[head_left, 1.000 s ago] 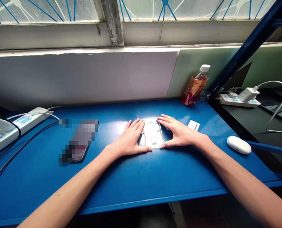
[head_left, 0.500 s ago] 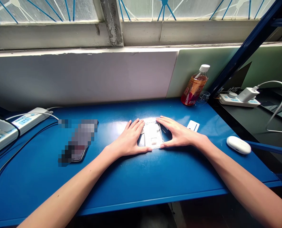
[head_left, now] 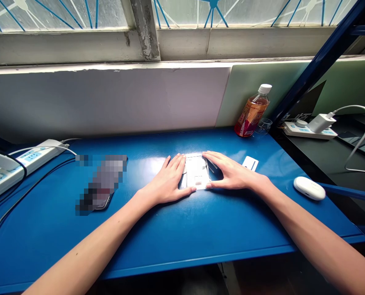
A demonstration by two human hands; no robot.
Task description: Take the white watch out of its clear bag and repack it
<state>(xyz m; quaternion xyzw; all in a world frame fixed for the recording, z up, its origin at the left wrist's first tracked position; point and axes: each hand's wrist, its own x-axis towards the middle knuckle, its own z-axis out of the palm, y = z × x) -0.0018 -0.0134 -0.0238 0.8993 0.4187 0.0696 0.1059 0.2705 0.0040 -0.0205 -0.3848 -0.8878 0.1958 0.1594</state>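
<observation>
A small clear plastic bag (head_left: pixel 197 174) with a white card or label inside lies flat on the blue table (head_left: pixel 176 237). My left hand (head_left: pixel 166 180) rests flat at its left edge, fingers stretched out and together, thumb touching the bag's near corner. My right hand (head_left: pixel 231 172) lies at the bag's right edge, fingers extended over its far corner, thumb at the near corner. Both hands frame the bag and press on its sides.
A phone (head_left: pixel 100 184) lies left of my hands. Power strips (head_left: pixel 31 157) with cables sit at the far left. A tea bottle (head_left: pixel 252 111) stands at the back right, a white card (head_left: pixel 250 163) and a white earbud case (head_left: pixel 309 187) to the right. Another power strip (head_left: pixel 307 129) sits on the black surface.
Both thumbs have drawn a little closer together at the bag's near edge. The bag and arms have hardly shifted.
</observation>
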